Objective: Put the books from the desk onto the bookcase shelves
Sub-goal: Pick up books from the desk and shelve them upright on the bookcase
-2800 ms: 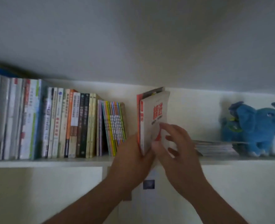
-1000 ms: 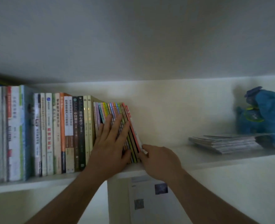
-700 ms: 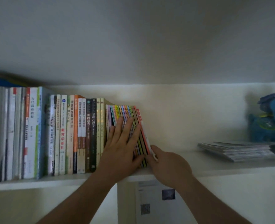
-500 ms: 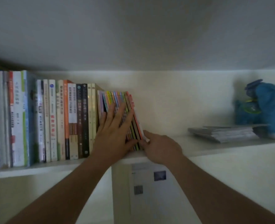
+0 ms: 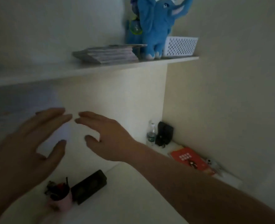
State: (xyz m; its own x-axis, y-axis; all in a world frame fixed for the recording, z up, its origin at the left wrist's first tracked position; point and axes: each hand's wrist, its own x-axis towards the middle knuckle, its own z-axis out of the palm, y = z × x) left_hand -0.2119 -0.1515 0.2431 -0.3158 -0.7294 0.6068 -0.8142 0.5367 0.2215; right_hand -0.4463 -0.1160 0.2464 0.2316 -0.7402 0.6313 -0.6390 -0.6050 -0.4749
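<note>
The left hand (image 5: 25, 143) floats low in the dim view, fingers spread and straight, holding nothing. Beneath it on the smooth pale tabletop (image 5: 133, 199) stands a small pinkish pot (image 5: 59, 198) with dark, reddish contents, and just beside it a flat black box (image 5: 89, 185) set at a slant. The right hand (image 5: 106, 135) hangs beside the left, fingers loosely extended, its fingertips close to the left's but apart, also empty; its bare forearm runs to the lower right corner. Above both, a white board shelf (image 5: 44, 73) carries a flat stack of thin booklets (image 5: 107, 54), then a fuzzy blue plush elephant (image 5: 156, 25) standing upright, touching a white perforated plastic basket (image 5: 180, 46). Further right, in the corner of the tabletop, stand a clear plastic bottle (image 5: 151, 135) and a black object (image 5: 164, 133) beside it. A red-covered book (image 5: 191, 160) lies flat along the wall, well apart from both hands, to the right of the forearm.
</note>
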